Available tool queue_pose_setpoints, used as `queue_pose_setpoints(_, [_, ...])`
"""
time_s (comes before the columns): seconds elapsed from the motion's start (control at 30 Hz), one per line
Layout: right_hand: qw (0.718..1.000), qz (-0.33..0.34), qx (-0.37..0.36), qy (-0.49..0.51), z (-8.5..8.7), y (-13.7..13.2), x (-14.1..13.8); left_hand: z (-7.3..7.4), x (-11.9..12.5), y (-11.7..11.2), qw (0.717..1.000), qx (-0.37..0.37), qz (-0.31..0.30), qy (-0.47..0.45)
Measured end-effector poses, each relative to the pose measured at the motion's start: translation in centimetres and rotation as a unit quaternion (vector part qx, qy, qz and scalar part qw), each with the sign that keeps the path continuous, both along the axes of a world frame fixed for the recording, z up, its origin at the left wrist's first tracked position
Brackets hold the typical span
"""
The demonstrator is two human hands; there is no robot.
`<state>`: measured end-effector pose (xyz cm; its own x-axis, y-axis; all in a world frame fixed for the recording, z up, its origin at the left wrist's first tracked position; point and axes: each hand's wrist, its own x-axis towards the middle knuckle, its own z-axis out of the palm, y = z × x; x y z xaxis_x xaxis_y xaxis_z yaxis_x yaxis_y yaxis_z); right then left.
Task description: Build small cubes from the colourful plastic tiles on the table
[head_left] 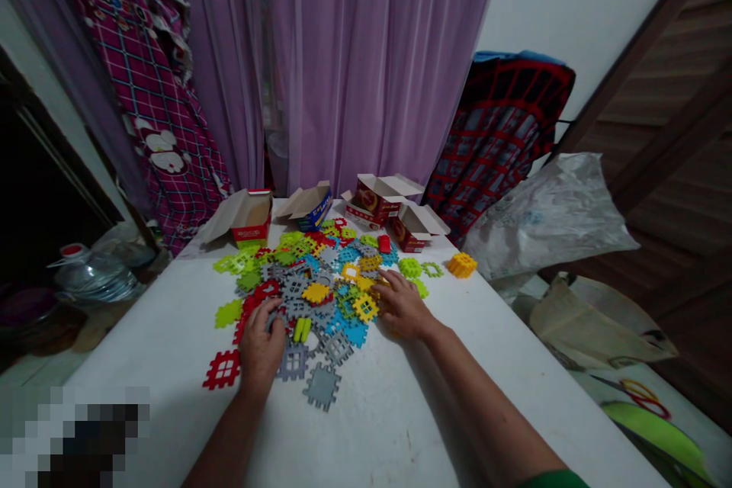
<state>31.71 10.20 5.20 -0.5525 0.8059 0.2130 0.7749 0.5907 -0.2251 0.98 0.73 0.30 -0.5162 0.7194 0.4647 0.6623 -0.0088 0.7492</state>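
Note:
A heap of plastic interlocking building pieces in grey, red, yellow, green and blue lies on the white table. My left hand [261, 347] rests at the heap's near left side, fingers bent and thumb apart, over red and grey pieces. Just left of it is a red window piece [222, 370]. At the right side, my right hand [405, 305] has its fingers spread, beside a yellow window piece [366, 307]. A grey square piece [322, 386] lies nearest to me. Neither hand visibly holds a piece, though some fingertips are partly hidden.
Behind the heap stand open cardboard boxes: a red one [252, 219], a blue one [313, 209] and maroon ones [374, 204]. A stack of yellow pieces [462, 265] sits on the table's right. Scissors [637, 395] and a plastic bag [554, 221] are beyond the right edge.

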Motion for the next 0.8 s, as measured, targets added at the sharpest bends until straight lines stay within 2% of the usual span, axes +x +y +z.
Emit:
queue_pose_setpoints(0.1, [1.000,0.013,-0.015,-0.023,0.5,0.1,-0.1,0.1,0.0,0.0,1.000,0.001,-0.003,-0.002])
queue_pose_setpoints(0.27, [1.000,0.010,-0.018,-0.002,-0.4,-0.2,-0.3,0.2,0.0,-0.1,1.000,-0.004,-0.004,-0.001])
queue_pose_setpoints(0.47, [0.996,-0.023,0.047,0.069,-1.8,-1.6,-0.5,0.2,0.0,-0.1,1.000,-0.003,-0.012,0.002])
queue_pose_setpoints(0.57, [0.985,-0.081,0.110,0.106,-2.9,-3.0,-0.1,0.1,-0.1,0.0,1.000,0.002,-0.010,0.003])
queue_pose_setpoints(0.67, [0.961,-0.174,0.164,0.138,-4.1,-4.3,2.0,-0.1,-0.1,0.1,1.000,0.001,-0.006,0.003])
queue_pose_setpoints(0.8, [0.929,-0.310,0.154,0.130,-5.2,-5.7,6.2,-0.1,-0.1,0.1,1.000,-0.001,-0.002,0.001])
